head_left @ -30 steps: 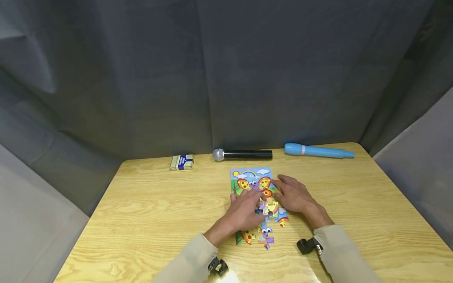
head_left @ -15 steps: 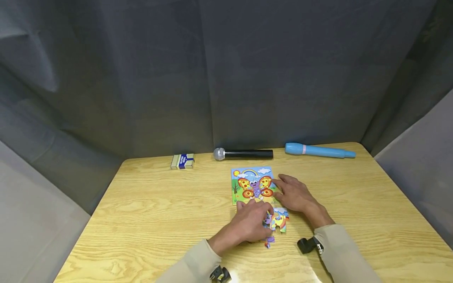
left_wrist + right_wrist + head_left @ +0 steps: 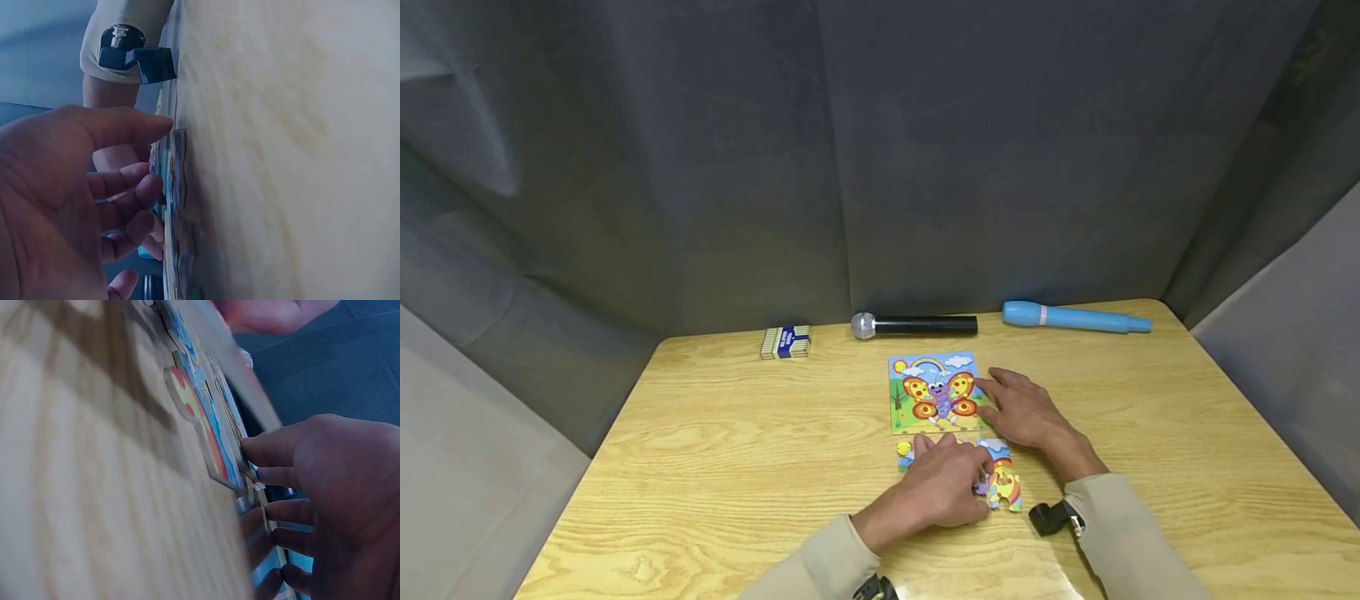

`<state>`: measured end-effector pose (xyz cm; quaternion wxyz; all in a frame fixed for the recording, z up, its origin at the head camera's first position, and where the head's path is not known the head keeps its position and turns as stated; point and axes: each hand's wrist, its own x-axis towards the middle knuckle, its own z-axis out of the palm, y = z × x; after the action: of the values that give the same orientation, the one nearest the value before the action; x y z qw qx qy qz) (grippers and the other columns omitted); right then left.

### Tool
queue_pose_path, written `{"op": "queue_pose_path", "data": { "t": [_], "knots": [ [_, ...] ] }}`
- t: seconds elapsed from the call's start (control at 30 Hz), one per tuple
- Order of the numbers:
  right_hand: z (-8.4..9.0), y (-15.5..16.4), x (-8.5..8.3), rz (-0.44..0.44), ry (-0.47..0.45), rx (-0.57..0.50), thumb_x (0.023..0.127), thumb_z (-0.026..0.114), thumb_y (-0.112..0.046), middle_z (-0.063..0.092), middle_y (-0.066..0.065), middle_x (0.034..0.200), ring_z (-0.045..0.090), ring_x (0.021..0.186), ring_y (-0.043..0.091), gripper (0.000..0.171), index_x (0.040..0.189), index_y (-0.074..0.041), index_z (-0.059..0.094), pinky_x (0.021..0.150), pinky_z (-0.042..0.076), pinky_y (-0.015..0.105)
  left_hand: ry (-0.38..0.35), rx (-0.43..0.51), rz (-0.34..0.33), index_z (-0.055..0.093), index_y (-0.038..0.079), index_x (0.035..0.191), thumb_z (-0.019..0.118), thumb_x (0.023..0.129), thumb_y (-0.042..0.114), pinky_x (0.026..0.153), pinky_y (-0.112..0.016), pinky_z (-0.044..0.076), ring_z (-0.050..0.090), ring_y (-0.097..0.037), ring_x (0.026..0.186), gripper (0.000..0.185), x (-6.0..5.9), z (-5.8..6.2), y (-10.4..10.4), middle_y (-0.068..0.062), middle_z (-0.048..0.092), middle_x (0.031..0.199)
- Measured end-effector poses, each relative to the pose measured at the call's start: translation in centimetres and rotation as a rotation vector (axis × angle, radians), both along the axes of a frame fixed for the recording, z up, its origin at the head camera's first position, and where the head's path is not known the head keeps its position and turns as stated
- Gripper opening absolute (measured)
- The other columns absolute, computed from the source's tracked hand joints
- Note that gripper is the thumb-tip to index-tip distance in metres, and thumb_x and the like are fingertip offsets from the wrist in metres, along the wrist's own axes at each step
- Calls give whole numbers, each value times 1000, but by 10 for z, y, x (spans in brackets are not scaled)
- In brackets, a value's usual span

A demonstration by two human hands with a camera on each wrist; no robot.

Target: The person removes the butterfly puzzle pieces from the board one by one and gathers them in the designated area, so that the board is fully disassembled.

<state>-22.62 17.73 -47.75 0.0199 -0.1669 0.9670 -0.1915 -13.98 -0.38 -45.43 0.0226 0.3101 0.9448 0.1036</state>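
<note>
My left hand (image 3: 947, 482) grips a jigsaw puzzle piece (image 3: 1006, 492) with yellow butterfly wing on it, just in front of the picture board. In the right wrist view this held piece (image 3: 228, 356) is a tilted, blurred edge above other pieces. Its far side is hidden under my left hand. My right hand (image 3: 1024, 408) lies along the right edge of the butterfly picture board (image 3: 951, 427), fingertips at that edge. Laid puzzle pieces (image 3: 995, 448) with blue sky form a row below the board. More pieces are hidden under my left hand.
Along the back of the table (image 3: 737, 467) lie a bundle of striped sticks (image 3: 786, 342), a black microphone (image 3: 925, 327) with a silver head and a blue bat-shaped thing (image 3: 1082, 318). A dark curtain (image 3: 737, 167) hangs behind.
My left hand has moved toward me and to the right with the puzzle piece, off the lower part of the picture board. My right hand has stayed at the board's edge.
</note>
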Motion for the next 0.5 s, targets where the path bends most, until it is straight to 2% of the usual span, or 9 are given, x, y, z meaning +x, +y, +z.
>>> {"op": "queue_pose_path", "data": {
  "t": [0.3, 0.5],
  "knots": [
    [0, 0, 0, -2, -2, -2, 95, 54, -28, 36, 24, 151, 31, 139, 45, 50, 141, -10, 49, 108, 26, 63, 22, -29, 4, 64, 32, 91, 82, 63, 39, 70, -31, 23, 41, -5, 74, 33, 4, 0, 3, 19, 50, 75],
    [0, 0, 0, -8, -9, -8, 95, 54, -29, 35, 23, 152, 30, 140, 45, 50, 142, -11, 48, 109, 25, 63, 22, -58, 13, 65, 33, 94, 82, 64, 42, 71, -32, 25, 43, -5, 78, 35, 5, -1, 4, 18, 51, 78]
  ]
}}
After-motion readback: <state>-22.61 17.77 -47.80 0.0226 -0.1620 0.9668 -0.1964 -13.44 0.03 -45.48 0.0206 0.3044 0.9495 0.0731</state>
